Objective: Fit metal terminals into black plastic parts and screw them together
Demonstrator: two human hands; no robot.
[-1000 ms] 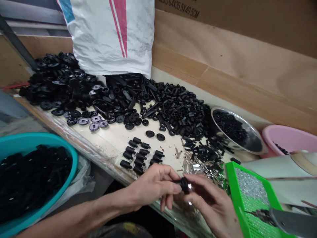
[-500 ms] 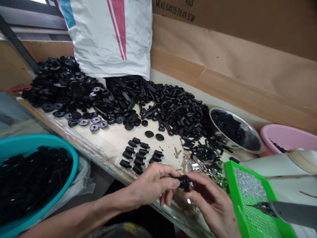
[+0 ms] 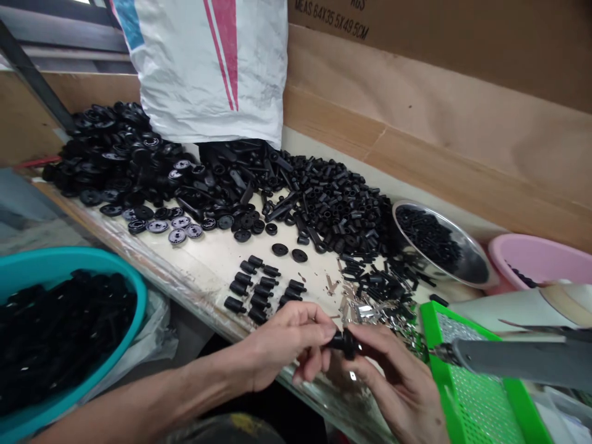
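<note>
Just over the table's front edge, both hands meet on one small black plastic part (image 3: 348, 343) with metal tabs showing at its right end. My left hand (image 3: 296, 342) is closed, thumb and fingers pinching the narrow left side. The fingertips of my right hand (image 3: 393, 376) close on the wider right end near the tabs. Beyond my left hand, several black cylinders (image 3: 260, 291) with thin stems lie in rows on the table. A scatter of shiny metal strips (image 3: 370, 311) lies just beyond my right hand.
Loose black parts (image 3: 342, 203) are heaped along the back, below a white sack (image 3: 213, 68). A steel bowl (image 3: 478, 271), pink tub (image 3: 531, 246) and green tray (image 3: 456, 401) stand right. A grey power screwdriver (image 3: 504, 359) extends over the tray. A teal basin (image 3: 139, 302) sits left.
The screwdriver has shifted up and left over the green tray. My left fingers have drawn back slightly from the wide end, showing more of the black part. Both hands still hold it.
</note>
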